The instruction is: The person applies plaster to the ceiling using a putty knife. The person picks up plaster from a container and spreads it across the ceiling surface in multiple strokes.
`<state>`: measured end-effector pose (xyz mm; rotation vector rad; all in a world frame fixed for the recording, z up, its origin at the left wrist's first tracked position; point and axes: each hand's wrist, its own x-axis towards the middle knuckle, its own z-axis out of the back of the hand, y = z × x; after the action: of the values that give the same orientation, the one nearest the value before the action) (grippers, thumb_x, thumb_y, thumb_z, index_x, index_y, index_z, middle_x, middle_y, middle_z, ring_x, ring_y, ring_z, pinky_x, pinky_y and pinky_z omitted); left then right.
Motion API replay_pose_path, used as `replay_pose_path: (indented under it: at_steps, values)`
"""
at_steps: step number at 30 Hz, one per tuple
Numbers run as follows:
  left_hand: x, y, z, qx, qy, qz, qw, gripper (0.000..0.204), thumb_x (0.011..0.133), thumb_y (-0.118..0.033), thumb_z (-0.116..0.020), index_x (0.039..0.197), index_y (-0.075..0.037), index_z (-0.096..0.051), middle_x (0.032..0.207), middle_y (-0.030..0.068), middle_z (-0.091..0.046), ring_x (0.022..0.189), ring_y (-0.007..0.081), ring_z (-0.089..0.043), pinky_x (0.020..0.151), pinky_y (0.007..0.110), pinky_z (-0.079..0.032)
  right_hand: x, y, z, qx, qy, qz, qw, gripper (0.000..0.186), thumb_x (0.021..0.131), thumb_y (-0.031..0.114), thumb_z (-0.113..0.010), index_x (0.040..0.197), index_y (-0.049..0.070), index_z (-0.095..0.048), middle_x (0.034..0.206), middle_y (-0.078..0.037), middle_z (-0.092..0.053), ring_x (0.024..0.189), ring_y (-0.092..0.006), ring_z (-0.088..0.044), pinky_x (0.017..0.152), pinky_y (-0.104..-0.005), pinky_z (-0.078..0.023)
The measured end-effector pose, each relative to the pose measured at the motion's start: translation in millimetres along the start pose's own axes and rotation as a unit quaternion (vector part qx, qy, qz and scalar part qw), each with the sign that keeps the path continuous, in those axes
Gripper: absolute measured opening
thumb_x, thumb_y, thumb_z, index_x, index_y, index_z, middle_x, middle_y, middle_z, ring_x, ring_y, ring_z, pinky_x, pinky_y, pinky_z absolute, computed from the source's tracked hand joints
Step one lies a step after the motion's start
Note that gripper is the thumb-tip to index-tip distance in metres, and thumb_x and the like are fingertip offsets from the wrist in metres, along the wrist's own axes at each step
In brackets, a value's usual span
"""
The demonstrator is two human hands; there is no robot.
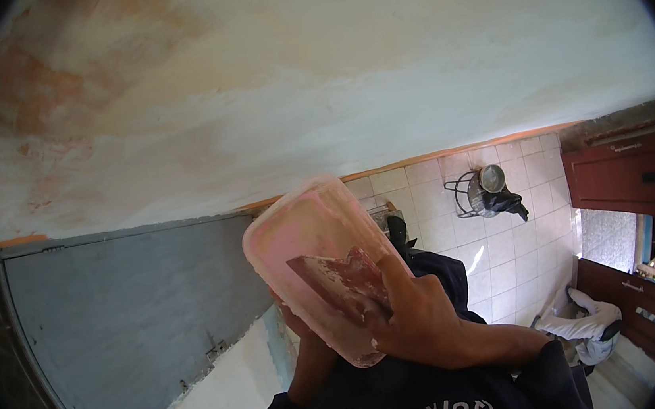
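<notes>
My left hand grips the far side of a pink, plaster-smeared plastic tub, mostly hidden behind it. My right hand is closed on a wide reddish putty knife coated in pale residue, whose blade lies over the inside of the tub. Above the tub stretches a large patchy white plastered surface with orange areas along it and at the upper left.
A grey door fills the left side. On the tiled floor stands a metal stool with a round pot and dark cloth. Red-brown doors flank an opening at right, near a white cloth-like shape.
</notes>
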<state>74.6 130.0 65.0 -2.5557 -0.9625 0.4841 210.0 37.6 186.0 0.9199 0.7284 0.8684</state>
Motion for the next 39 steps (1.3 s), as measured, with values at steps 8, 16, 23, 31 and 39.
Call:
replay_pose_path:
  at_steps: [8, 16, 23, 31, 39]
  values:
    - [3, 3, -2, 0.010, 0.001, 0.001, 1.000, 0.077, 0.081, -0.057, -0.045, 0.132, -0.002, -0.025, 0.128, 0.0164, -0.039, 0.114, 0.0297, -0.043, 0.094, 0.042, -0.038, 2, 2, -4, 0.027, -0.008, 0.003, 1.000, 0.041, 0.068, 0.007, -0.059, 0.101, -0.006, -0.038, 0.068, -0.024, -0.057, 0.060, -0.0395, -0.059, 0.053, -0.0417, -0.049]
    - [0, 1, -6, 0.018, 0.003, 0.013, 1.000, 0.078, 0.081, -0.058, -0.043, 0.132, -0.002, -0.025, 0.128, 0.0162, -0.039, 0.114, 0.0297, -0.043, 0.094, 0.042, -0.038, 4, -3, -17, 0.070, -0.063, 0.012, 0.995, 0.040, 0.069, 0.008, -0.060, 0.100, -0.006, -0.040, 0.074, -0.025, -0.056, 0.068, -0.0411, -0.058, 0.060, -0.0432, -0.048]
    - [0, 4, -10, 0.031, 0.002, 0.014, 0.999, 0.078, 0.081, -0.059, -0.043, 0.132, -0.002, -0.025, 0.128, 0.0161, -0.039, 0.114, 0.0297, -0.043, 0.094, 0.042, -0.038, 11, -6, -1, 0.114, -0.002, -0.018, 0.993, 0.037, 0.067, 0.006, -0.063, 0.096, -0.006, -0.043, 0.073, -0.024, -0.056, 0.066, -0.0392, -0.058, 0.056, -0.0382, -0.046]
    - [4, 5, -4, 0.043, -0.001, 0.007, 0.999, 0.078, 0.081, -0.060, -0.042, 0.132, -0.003, -0.025, 0.128, 0.0159, -0.039, 0.114, 0.0296, -0.043, 0.094, 0.042, -0.038, 14, 3, 18, 0.139, 0.059, -0.072, 0.986, 0.035, 0.071, 0.008, -0.058, 0.097, -0.009, -0.043, 0.082, -0.029, -0.055, 0.077, -0.0428, -0.057, 0.068, -0.0431, -0.046]
    - [3, 5, 6, 0.073, 0.010, 0.001, 0.997, 0.079, 0.081, -0.061, -0.040, 0.132, -0.003, -0.025, 0.128, 0.0158, -0.039, 0.114, 0.0296, -0.043, 0.094, 0.042, -0.038, 9, 2, 35, 0.173, 0.089, -0.112, 0.974, 0.038, 0.071, 0.007, -0.062, 0.105, -0.004, -0.046, 0.076, -0.023, -0.058, 0.066, -0.0309, -0.060, 0.059, -0.0328, -0.046]
